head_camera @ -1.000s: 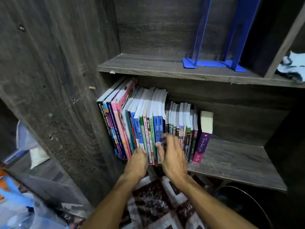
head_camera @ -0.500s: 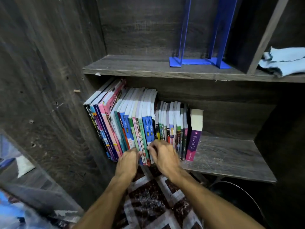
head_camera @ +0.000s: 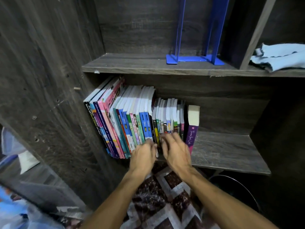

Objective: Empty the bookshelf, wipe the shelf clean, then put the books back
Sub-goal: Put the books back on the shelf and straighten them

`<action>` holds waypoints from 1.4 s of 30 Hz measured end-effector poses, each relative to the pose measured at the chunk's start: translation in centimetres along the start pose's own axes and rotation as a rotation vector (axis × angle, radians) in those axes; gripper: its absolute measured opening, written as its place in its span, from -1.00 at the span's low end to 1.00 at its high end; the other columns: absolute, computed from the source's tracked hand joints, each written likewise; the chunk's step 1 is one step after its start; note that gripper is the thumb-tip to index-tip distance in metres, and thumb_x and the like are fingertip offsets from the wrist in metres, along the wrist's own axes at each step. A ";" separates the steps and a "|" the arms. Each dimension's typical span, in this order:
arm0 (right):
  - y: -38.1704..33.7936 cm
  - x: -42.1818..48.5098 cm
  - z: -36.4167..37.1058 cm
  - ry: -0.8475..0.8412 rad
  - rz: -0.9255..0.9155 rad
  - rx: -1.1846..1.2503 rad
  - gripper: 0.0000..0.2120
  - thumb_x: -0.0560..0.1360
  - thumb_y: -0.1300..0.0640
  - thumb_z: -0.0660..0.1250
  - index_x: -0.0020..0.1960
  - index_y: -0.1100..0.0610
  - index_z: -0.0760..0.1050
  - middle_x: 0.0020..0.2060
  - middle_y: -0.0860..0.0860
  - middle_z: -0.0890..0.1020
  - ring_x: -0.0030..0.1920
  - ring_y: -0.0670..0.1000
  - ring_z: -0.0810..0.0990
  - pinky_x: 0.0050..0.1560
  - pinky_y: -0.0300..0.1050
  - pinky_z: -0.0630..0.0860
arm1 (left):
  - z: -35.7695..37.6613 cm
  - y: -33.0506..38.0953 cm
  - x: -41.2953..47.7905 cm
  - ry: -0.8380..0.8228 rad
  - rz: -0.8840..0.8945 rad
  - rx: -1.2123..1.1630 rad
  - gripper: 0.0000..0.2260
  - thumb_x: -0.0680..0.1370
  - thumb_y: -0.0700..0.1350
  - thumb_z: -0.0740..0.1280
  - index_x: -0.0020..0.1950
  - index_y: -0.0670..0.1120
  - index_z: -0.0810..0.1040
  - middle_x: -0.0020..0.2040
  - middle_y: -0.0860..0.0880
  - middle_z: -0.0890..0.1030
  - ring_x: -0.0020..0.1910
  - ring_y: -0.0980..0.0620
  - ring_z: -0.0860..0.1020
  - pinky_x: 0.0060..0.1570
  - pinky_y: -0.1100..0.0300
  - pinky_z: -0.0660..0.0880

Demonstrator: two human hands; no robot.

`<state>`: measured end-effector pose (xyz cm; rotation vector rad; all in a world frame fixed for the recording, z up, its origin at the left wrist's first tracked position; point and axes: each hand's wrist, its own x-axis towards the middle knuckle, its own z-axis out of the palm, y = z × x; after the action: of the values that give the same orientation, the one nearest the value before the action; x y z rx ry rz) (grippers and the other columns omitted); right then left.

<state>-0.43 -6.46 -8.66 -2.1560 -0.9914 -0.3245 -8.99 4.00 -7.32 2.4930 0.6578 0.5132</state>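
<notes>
Books (head_camera: 137,123) crowd shelf's (head_camera: 222,151) left end, board bare rightward; left hand (head_camera: 143,156), right hand (head_camera: 176,152) touch spines, grip unclear.

Dim light, deep shadow in shelf recesses; motion blur bottom-left, wide-angle bending

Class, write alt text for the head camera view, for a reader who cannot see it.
A left hand and a right hand reach the lower spines of books on a dark shelf. Blue bookends and a pale cloth sit above.
</notes>
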 end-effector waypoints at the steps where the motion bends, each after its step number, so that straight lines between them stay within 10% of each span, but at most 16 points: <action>1: 0.3 0.0 -0.9 0.115 -0.025 -0.061 -0.76 0.57 0.20 0.32 0.23 0.11 0.55 -0.04 0.03 0.51 -0.16 -0.01 0.51 -0.30 -0.15 0.47 | 0.3 1.1 0.0 0.039 0.038 -0.045 -0.85 0.67 -0.07 0.21 0.07 -0.10 0.53 -0.32 0.06 0.55 -0.42 0.12 0.52 -0.41 0.31 0.42; 6: 2.4 1.3 -3.4 0.389 0.055 -0.229 -0.66 0.52 0.13 0.42 0.28 0.05 0.55 0.19 0.22 0.48 0.12 0.17 0.43 0.01 0.02 0.36 | 1.6 2.8 1.0 0.259 -0.003 -0.217 -0.87 0.66 -0.14 0.24 0.10 -0.11 0.57 -0.22 0.04 0.58 -0.40 0.21 0.50 -0.44 0.37 0.46; 13: 3.5 1.7 -3.5 0.291 -0.042 -0.281 -0.62 0.46 0.16 0.45 0.27 0.08 0.54 0.19 0.22 0.50 0.15 0.18 0.44 0.06 0.16 0.48 | 0.6 -0.6 3.7 0.213 0.205 -0.041 -0.84 0.63 -0.13 0.25 -0.10 -0.12 0.55 -0.47 0.11 0.43 -0.58 0.27 0.42 -0.59 0.38 0.38; 23: 0.8 1.4 0.4 0.161 -0.161 0.001 -0.79 0.58 0.14 0.35 0.20 0.14 0.55 -0.05 0.03 0.53 -0.14 -0.04 0.54 -0.23 -0.08 0.64 | 1.0 -2.8 0.7 0.327 -0.069 -0.116 -0.78 0.65 0.02 0.22 -0.11 -0.04 0.26 -0.16 0.01 0.36 -0.23 0.07 0.34 -0.23 0.22 0.28; 29: -1.1 2.4 1.4 0.146 -0.139 0.043 -0.78 0.61 0.07 0.34 0.19 0.13 0.48 0.01 0.03 0.47 -0.11 -0.06 0.50 -0.22 -0.19 0.54 | -0.6 -4.7 1.9 0.068 0.044 0.087 -0.71 0.63 0.20 0.06 -0.05 -0.01 0.20 -0.12 0.01 0.33 -0.16 0.02 0.38 -0.18 0.11 0.40; 34: -3.2 3.5 1.5 0.159 -0.157 0.058 -0.80 0.64 0.06 0.29 0.23 0.09 0.41 0.00 -0.01 0.42 -0.13 -0.06 0.43 -0.26 -0.18 0.45 | -1.0 -3.1 2.2 0.414 -0.086 -0.111 -0.55 0.54 0.19 0.31 0.20 -0.09 0.26 0.08 0.01 0.34 -0.03 0.02 0.46 -0.08 0.07 0.50; 42: -3.6 5.4 1.1 0.058 -0.182 0.039 -0.89 0.66 0.05 0.24 0.09 0.09 0.41 -0.11 -0.06 0.43 -0.22 -0.02 0.47 -0.25 -0.14 0.49 | -2.8 -1.1 1.8 0.437 -0.081 -0.033 -0.67 0.56 0.11 0.33 0.05 -0.03 0.24 -0.10 0.01 0.37 -0.30 0.07 0.39 -0.26 -0.03 0.53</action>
<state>0.50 -1.12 -4.90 -2.0150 -1.1541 -0.4480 -9.22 6.87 -5.32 2.3255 0.9000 1.0437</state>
